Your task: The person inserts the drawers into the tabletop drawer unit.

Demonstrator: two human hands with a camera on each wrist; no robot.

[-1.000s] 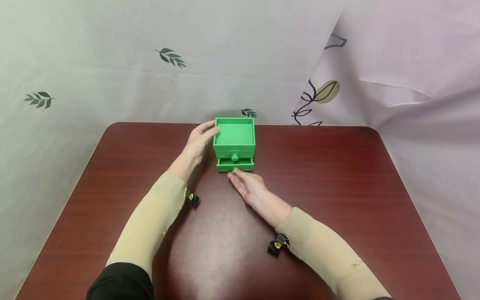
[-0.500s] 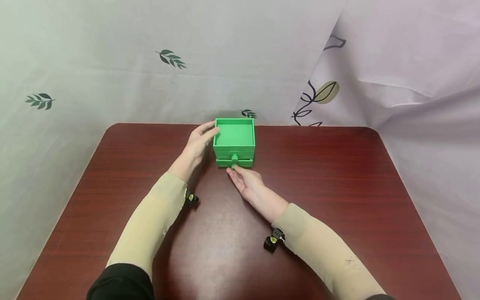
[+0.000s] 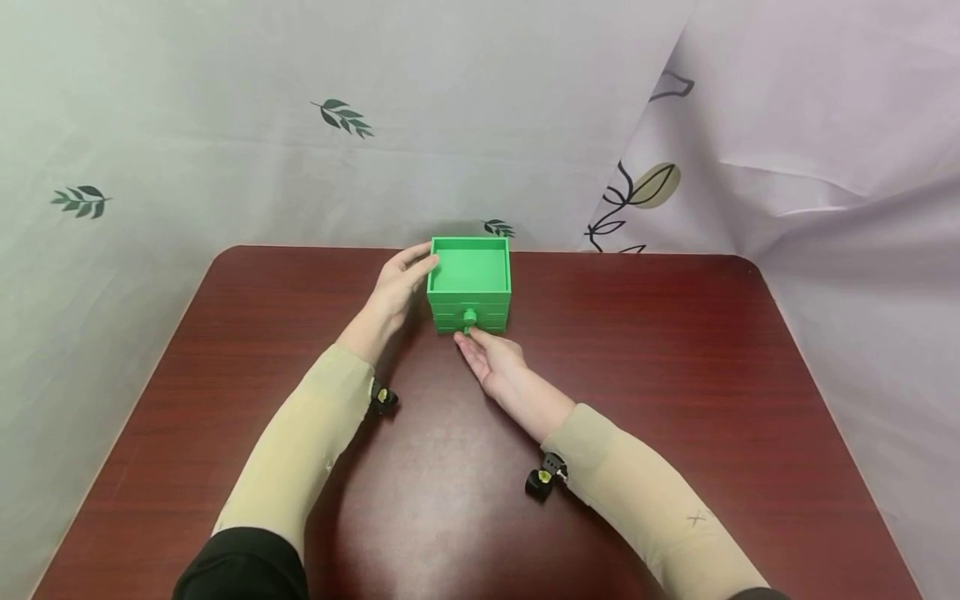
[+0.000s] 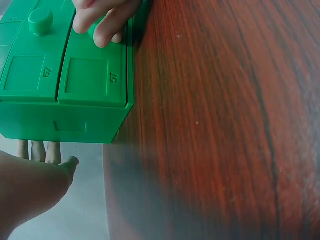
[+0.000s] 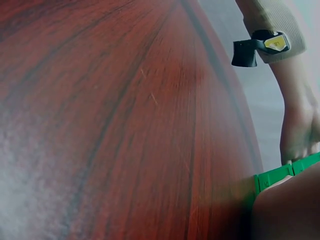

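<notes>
A small green drawer box (image 3: pixel 469 268) with an open tray top stands near the table's far edge. Its two stacked drawers are flush with the front. The upper drawer's round knob (image 4: pixel 41 21) is bare. My right hand (image 3: pixel 501 363) is at the lower drawer (image 4: pixel 90 75), thumb and fingertips pinching its knob, which is mostly hidden. My left hand (image 3: pixel 396 287) rests against the box's left side. Its thumb lies at the top rim, and straight fingers (image 4: pixel 38 151) reach behind the back, tips hidden. In the right wrist view the left hand (image 5: pixel 300 131) appears beyond the box.
The glossy red-brown wooden table (image 3: pixel 637 358) has rounded far corners. Pale cloth (image 3: pixel 247 125) with leaf prints hangs directly behind it. A small black camera (image 3: pixel 385 400) sits at the left wrist, another black camera (image 3: pixel 539 483) at the right.
The lower drawer, pulled out a little one second ago, has slid back until flush. My right hand moved forward with its knob. The left hand has stayed in place.
</notes>
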